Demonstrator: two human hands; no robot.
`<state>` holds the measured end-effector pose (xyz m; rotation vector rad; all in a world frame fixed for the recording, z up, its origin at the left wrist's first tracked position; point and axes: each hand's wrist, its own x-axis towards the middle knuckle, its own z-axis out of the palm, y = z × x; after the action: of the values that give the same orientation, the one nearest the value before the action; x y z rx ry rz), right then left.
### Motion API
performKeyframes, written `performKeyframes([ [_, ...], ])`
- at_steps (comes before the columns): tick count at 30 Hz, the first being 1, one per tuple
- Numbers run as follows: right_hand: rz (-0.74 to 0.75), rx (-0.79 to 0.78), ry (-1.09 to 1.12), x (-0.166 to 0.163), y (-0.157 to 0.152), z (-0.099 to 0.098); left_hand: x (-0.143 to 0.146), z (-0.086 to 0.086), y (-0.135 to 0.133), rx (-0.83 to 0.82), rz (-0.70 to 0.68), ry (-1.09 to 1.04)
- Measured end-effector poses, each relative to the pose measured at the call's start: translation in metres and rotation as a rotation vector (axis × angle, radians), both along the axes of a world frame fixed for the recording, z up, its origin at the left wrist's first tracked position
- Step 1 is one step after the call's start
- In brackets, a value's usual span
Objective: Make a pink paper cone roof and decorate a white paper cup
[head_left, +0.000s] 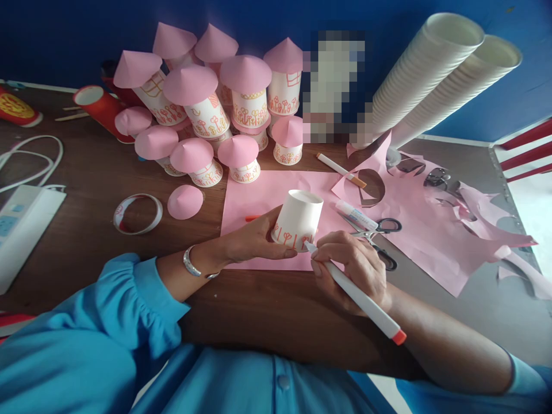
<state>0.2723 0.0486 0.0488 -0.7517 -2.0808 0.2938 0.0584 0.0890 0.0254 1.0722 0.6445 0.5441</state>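
Note:
My left hand [259,238] is closed around a white paper cup [301,213], tilted and upside down, with red flowers drawn along its lower rim. In my right hand [351,267] is a white marker [362,299] with an orange-red end, its tip at the flowers on the cup. Beneath both hands lies a pink paper sheet [241,195]. An orange marker cap [251,218] shows partly behind my left hand. Just beyond my right hand are black-handled scissors [388,225], a clear glue stick [356,215] and another marker [340,170] with a brown end.
Several decorated cups with pink cone roofs [190,85] stand at the back left. A loose pink cone [185,202] and a tape roll [138,214] sit nearer. Tall cup stacks [426,75] lean at the back right, above cut pink scraps [435,241]. A power strip [30,224] lies left.

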Motion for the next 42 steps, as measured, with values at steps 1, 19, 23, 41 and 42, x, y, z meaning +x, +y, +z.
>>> performKeyframes([
  [1, 0.001, -0.001, 0.001, 0.0, -0.0001, 0.0, 0.0, 0.0, 0.0, -0.002, 0.002, 0.005],
  [19, 0.013, -0.024, 0.016, 0.0009, -0.0019, -0.0019, -0.0011, -0.0012, 0.0005, -0.032, 0.016, -0.045],
  [23, 0.043, -0.019, 0.078, 0.0017, -0.0017, -0.0003, -0.0013, -0.0029, 0.0, -0.061, 0.03, -0.093],
  [41, 0.079, -0.018, 0.036, -0.0009, -0.0016, -0.0038, 0.0021, 0.0028, -0.0018, -0.079, 0.025, -0.055],
  [42, 0.073, -0.019, 0.03, -0.0012, -0.0017, -0.0037, 0.002, 0.0023, -0.0019, -0.082, 0.035, -0.043],
])
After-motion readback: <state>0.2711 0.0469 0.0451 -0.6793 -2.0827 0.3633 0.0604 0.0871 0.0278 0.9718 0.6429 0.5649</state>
